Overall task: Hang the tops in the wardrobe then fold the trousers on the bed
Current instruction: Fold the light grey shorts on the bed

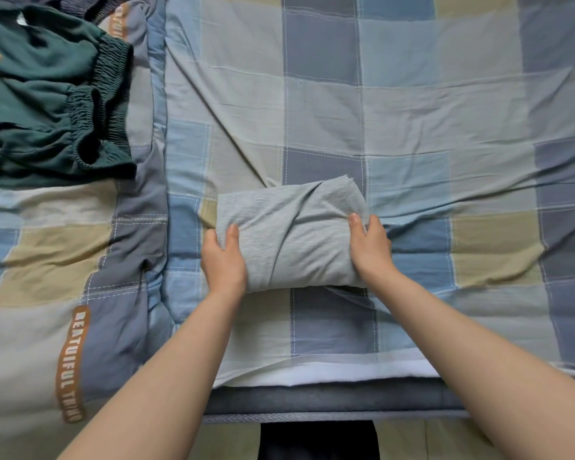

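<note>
A light grey garment, folded into a compact bundle, lies on the checked bed sheet near the bed's front edge. My left hand grips the bundle's left end, thumb on top. My right hand grips its right end, fingers curled under the edge. Dark green garments with elastic waistbands lie in a loose heap at the upper left, on the quilt.
A folded quilt in blue, grey and tan squares with an orange lettered strip covers the left side. The mattress's front edge runs along the bottom. The checked sheet stretches wrinkled to the right and back.
</note>
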Tool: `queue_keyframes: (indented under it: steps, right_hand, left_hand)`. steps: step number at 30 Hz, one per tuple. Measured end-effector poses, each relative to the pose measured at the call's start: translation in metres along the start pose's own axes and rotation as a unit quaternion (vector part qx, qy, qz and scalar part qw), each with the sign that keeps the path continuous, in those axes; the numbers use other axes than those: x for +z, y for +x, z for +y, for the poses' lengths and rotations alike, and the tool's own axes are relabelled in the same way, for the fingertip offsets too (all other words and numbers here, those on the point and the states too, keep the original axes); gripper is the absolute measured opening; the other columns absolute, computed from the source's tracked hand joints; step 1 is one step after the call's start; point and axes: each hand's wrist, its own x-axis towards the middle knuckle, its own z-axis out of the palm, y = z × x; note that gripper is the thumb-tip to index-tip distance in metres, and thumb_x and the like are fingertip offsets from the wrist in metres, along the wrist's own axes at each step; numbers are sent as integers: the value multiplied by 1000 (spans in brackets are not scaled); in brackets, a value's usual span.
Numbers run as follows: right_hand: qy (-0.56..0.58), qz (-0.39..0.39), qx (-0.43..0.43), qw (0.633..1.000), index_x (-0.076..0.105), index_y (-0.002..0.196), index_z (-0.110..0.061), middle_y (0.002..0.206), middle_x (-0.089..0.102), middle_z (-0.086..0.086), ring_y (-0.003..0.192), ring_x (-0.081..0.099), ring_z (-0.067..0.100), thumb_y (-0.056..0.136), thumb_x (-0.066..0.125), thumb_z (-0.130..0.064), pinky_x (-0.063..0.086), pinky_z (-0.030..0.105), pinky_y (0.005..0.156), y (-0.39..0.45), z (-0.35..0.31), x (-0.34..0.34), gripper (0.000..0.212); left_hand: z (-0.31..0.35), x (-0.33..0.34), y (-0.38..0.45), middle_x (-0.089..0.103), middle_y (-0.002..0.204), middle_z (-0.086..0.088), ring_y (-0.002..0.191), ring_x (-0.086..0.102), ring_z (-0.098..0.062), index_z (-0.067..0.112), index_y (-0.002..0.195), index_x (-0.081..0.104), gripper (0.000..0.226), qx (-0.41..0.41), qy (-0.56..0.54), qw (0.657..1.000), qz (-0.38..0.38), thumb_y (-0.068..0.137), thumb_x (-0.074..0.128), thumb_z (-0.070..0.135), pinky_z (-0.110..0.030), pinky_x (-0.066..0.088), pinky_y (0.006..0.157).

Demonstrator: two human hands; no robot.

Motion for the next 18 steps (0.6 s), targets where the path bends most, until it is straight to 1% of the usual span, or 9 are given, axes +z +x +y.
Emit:
queue_keyframes:
  steps: [2, 4, 6, 9, 10, 12, 15, 16, 18]
  right_hand:
    - [0, 7, -32, 999, 52, 98, -5, 103, 61, 13, 99, 54, 34, 101, 37, -39, 37, 36, 79, -10, 1, -14, 36]
    - [22, 15, -57, 998, 52, 92, -4, 92, 60, 10, 93, 54, 33, 101, 37, -36, 38, 36, 77, -26, 0, -29, 36]
    - [53, 23, -69, 996, 53, 90, -4, 87, 59, 7, 89, 55, 31, 102, 38, -33, 38, 36, 75, -47, -2, -50, 36]
    - [110, 27, -67, 991, 59, 97, -6, 90, 62, 4, 89, 57, 24, 102, 37, -32, 42, 37, 82, -90, -7, -96, 35]
    - [131, 28, -63, 989, 59, 98, -8, 91, 63, 3, 90, 57, 21, 103, 36, -32, 42, 36, 83, -109, -10, -118, 34]
    - [173, 26, -49, 983, 58, 97, -14, 92, 63, 1, 90, 57, 18, 103, 35, -32, 44, 32, 83, -147, -16, -160, 31]
    - [202, 29, -49, 978, 58, 98, -7, 95, 63, 11, 89, 58, 22, 103, 34, -32, 45, 26, 78, -197, -17, -215, 35]
    - [211, 29, -47, 976, 59, 101, -5, 99, 63, 15, 93, 58, 23, 103, 35, -32, 46, 26, 79, -211, -16, -230, 36]
    - [223, 36, -44, 973, 58, 103, -2, 103, 61, 19, 97, 57, 24, 103, 36, -34, 47, 29, 81, -243, -18, -265, 38]
  left_hand:
    - [5, -9, -13, 55, 81, -3, 79, 49, -23, 5, 86, 52, 31, 14, 5, 1000, 26, 101, 49, 33, -27, 31, 68]
    - [12, -19, -24, 53, 76, -3, 78, 48, -24, 6, 82, 52, 35, 18, 10, 999, 41, 101, 46, 34, -31, 33, 70]
    - [26, -30, -41, 51, 70, -2, 77, 48, -23, 10, 78, 52, 36, 12, 6, 999, 47, 102, 44, 34, -32, 33, 70]
    - [61, -50, -82, 36, 60, -3, 67, 36, -22, 12, 63, 35, 47, -8, -9, 999, 47, 103, 41, 36, -34, 24, 62]
    - [78, -59, -103, 33, 59, -3, 64, 34, -22, 13, 60, 31, 49, -6, -24, 999, 40, 103, 40, 36, -35, 24, 61]
    - [108, -80, -142, 31, 60, -4, 60, 31, -19, 15, 60, 30, 50, 10, -51, 999, 13, 103, 41, 36, -34, 25, 58]
    - [147, -109, -197, 29, 62, -7, 58, 28, -17, 13, 63, 31, 47, 71, -43, 996, -25, 103, 41, 35, -32, 22, 55]
    - [158, -117, -213, 29, 62, -6, 58, 28, -15, 14, 62, 30, 47, 90, -44, 994, -39, 103, 42, 34, -32, 22, 54]
    - [183, -135, -247, 34, 62, 1, 57, 30, -11, 16, 61, 33, 45, 111, -43, 990, -74, 103, 44, 32, -26, 26, 52]
